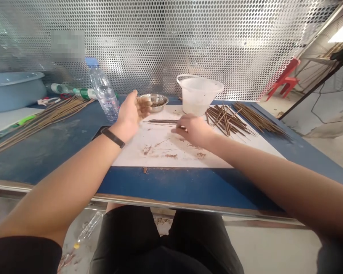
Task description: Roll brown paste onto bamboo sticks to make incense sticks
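Note:
My left hand [131,112] is raised over the left part of a white board [131,154], palm turned inward and fingers apart, with nothing seen in it. Just beyond its fingertips is a shiny metal bowl [161,99] holding some dark brown bits. Several thin brown sticks [162,121] lie side by side across the board between the two hands. At their right end my right hand [193,129] is low over the board, slightly blurred, its fingers curled toward the thumb. Whatever it pinches is hidden. Brown crumbs [171,156] are scattered on the board in front.
Behind my right hand stands a white plastic bucket [200,95]. Brown stick piles [227,120] lie to its right. A clear water bottle [104,91] stands by my left wrist. Farther left are long tan sticks [51,118] and a blue basin [14,91]. A perforated metal panel [148,45] closes off the back.

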Demonstrator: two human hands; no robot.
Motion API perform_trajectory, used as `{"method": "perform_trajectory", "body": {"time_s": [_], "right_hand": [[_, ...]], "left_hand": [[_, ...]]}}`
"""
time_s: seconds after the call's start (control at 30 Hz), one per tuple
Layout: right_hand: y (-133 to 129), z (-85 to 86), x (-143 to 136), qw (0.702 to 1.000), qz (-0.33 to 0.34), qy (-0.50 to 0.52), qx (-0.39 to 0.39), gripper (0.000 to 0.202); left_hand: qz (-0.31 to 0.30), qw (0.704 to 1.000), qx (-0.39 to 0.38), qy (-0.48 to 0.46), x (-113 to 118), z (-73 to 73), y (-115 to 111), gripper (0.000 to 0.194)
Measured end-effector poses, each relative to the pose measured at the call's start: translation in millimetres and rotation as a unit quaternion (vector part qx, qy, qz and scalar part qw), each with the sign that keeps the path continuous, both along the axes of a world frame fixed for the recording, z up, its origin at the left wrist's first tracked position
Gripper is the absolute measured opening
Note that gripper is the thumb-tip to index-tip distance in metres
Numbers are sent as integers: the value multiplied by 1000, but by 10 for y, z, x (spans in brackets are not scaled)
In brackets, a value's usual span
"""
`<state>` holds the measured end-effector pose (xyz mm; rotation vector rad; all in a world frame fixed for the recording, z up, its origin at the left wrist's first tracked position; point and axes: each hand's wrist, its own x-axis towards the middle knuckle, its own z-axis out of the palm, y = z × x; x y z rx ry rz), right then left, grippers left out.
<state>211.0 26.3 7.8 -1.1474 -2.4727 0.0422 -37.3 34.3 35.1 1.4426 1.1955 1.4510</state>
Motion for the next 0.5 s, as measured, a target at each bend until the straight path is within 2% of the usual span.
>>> {"method": "perform_trajectory", "body": {"time_s": [0.07,0.13,0.23,0.33,0.4,0.5], "right_hand": [[-119,-74,32,999,-6,-39,-31,28],[-261,-105,29,997,-17,-61,-50,30],[-451,-85,-6,994,-30,-86,-54,37],[-541,-62,-54,993,-36,-102,-41,45],[-512,-68,-98,993,-32,-107,-41,59],[-330,-94,-186,991,-44,-101,-70,90]], "left_hand": [[52,998,35,3,-46,13,57,53],[64,995,72,33,-65,29,64,58],[12,992,108,69,-46,44,13,72],[-58,987,108,106,-6,30,-37,74],[-84,982,108,132,16,-2,-48,75],[-100,980,108,136,37,-72,-40,76]]}}
